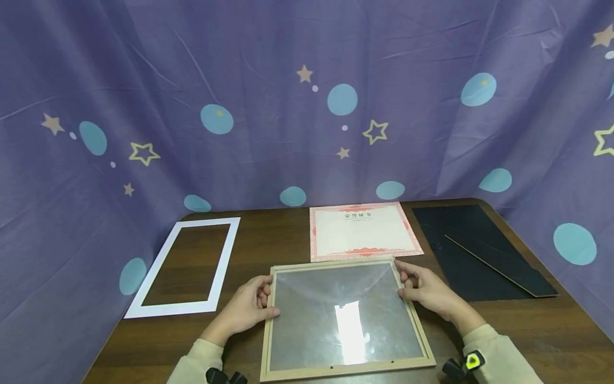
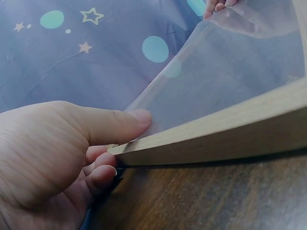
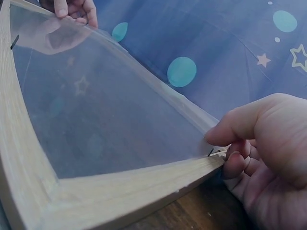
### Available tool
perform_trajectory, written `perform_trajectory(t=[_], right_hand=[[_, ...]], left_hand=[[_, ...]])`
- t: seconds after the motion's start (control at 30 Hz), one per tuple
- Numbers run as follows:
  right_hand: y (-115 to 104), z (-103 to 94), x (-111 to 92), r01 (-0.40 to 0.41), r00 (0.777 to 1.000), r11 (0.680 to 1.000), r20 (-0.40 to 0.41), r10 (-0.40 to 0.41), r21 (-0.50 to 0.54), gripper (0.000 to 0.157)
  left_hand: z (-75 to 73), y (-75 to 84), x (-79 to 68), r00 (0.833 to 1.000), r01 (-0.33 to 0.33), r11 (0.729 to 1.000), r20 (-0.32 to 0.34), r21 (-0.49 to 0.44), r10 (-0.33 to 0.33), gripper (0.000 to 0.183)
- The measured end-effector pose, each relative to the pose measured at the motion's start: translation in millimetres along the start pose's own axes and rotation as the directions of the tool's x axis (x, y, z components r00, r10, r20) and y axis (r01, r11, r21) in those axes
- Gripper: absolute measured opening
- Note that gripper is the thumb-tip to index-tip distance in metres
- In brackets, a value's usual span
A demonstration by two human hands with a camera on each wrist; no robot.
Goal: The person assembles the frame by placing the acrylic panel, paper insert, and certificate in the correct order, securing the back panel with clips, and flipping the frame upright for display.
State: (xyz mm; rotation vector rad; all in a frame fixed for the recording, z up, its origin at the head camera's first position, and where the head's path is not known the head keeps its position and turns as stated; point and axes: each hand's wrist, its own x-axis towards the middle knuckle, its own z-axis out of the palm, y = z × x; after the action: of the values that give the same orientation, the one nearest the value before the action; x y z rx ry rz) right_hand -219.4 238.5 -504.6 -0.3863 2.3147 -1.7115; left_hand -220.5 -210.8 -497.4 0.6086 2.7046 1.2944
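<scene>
A light wooden picture frame [image 1: 346, 370] lies at the front middle of the table, with a clear plastic sheet [image 1: 307, 320] spread over its opening and glare on it. My left hand [image 1: 249, 304] grips the frame's left side, thumb on top over the sheet and other fingers curled at the outer edge. At the upper right corner, my right hand [image 1: 427, 288] holds the frame the same way, its thumb at the sheet's edge. In the right wrist view, the sheet [image 3: 110, 105] bows up between the hands, and small dark metal tabs [image 3: 15, 42] show along the wood.
To the left lies a white rectangular mat border [image 1: 175, 308]. Behind the frame is a certificate [image 1: 362, 234] with a pink-red border. A black backing board [image 1: 460, 250] with an easel leg lies at the right. A patterned purple curtain [image 1: 268, 133] hangs around the brown table [image 1: 268, 234].
</scene>
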Motion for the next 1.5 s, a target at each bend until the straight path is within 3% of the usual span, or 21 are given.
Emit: perform_trajectory(t=[0.57,0.83,1.0,1.1,1.3,1.5], right_hand=[[-2.8,4.8,-0.3,-0.020,0.999,0.999,-0.049,0.018,-0.037,0.075],[-3.4,4.9,-1.3,-0.025,0.999,1.000,-0.041,0.025,-0.013,0.069],[-3.9,5.1,-1.6,-0.037,0.998,0.999,-0.044,0.038,0.011,0.069],[-3.9,5.3,-1.6,-0.040,0.998,0.999,-0.049,0.040,0.009,0.068],[-3.1,4.5,-0.7,-0.050,0.997,0.999,-0.054,0.050,0.008,0.064],[-2.5,4.1,0.0,-0.053,0.996,0.999,-0.068,0.053,0.011,0.063]], left_hand=[[1.8,-1.1,-0.6,1.000,0.008,0.998,-0.003,0.064,-0.007,0.075],[1.9,1.1,-2.6,0.999,-0.025,0.994,-0.044,0.102,0.029,0.043],[4.3,3.7,-2.4,0.996,-0.002,0.989,-0.090,0.150,0.015,0.031],[5.8,4.3,-1.7,0.994,0.019,0.988,-0.107,0.156,-0.002,0.037],[5.5,8.2,5.9,0.994,0.046,0.981,-0.106,0.187,-0.027,0.069],[3.8,12.2,24.8,0.993,0.074,0.962,-0.104,0.264,-0.048,0.062]])
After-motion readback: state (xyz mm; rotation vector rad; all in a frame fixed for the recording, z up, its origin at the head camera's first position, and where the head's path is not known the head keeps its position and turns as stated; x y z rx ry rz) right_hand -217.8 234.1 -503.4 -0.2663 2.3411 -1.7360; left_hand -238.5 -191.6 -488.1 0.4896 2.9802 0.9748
